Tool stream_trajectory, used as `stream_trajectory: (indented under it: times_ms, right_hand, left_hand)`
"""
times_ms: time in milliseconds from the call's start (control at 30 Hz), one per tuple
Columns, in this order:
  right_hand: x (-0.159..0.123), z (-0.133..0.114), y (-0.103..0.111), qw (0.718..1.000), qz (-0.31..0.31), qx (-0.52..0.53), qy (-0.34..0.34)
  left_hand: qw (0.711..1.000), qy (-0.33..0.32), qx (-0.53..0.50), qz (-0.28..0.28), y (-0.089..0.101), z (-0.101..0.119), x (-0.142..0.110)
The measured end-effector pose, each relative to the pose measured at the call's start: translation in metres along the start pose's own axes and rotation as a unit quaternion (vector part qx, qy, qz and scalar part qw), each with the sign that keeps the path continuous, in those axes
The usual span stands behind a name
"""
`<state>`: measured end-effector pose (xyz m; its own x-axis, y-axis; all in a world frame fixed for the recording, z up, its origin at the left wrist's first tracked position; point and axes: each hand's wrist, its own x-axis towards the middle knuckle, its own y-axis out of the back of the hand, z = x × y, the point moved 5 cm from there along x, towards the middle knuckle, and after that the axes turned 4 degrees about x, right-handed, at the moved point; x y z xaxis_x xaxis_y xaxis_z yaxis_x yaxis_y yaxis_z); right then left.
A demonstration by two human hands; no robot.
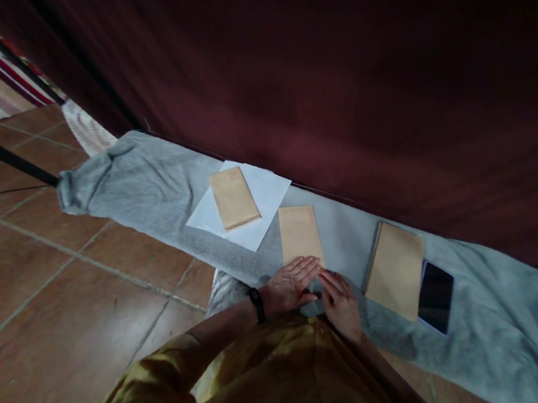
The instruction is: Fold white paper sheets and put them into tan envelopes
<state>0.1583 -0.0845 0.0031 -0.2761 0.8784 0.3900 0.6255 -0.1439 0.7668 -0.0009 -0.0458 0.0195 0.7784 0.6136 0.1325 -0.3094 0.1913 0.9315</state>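
A single brown paper envelope [299, 232] lies on the grey cloth right in front of my body. Across its near end rests my left hand [292, 283], laid flat with the fingers stretched out and a dark band on the wrist. My right hand [341, 304] is at the envelope's near right corner, close to the left fingertips. Its fingers are bent and bunched together; whether they pinch the envelope's edge is hidden.
On white paper [265, 195] to the left sits a stack of brown envelopes [235, 198]. At the right lies a thicker brown envelope stack [397, 270], with a dark-screened phone [436, 297] beside it. A dark red curtain [284, 93] hangs behind the grey cloth [157, 176].
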Motion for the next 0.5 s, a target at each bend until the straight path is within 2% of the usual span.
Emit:
stream_trajectory:
  times_ms: [167,333,500]
  right_hand:
    - [-0.001,-0.003,0.003,1.000,-0.002,-0.019,0.008]
    - [0.001,-0.006,0.003,0.999,-0.007,-0.035,-0.001]
    - [0.010,-0.017,-0.013,0.994,-0.087,-0.057,0.035]
  left_hand:
    - [0.999,-0.001,-0.042,-0.005,0.001,0.005,-0.017]
    - [1.000,0.005,-0.024,-0.001,-0.007,0.006,-0.034]
    - [1.000,0.023,0.010,-0.002,-0.012,0.006,-0.038]
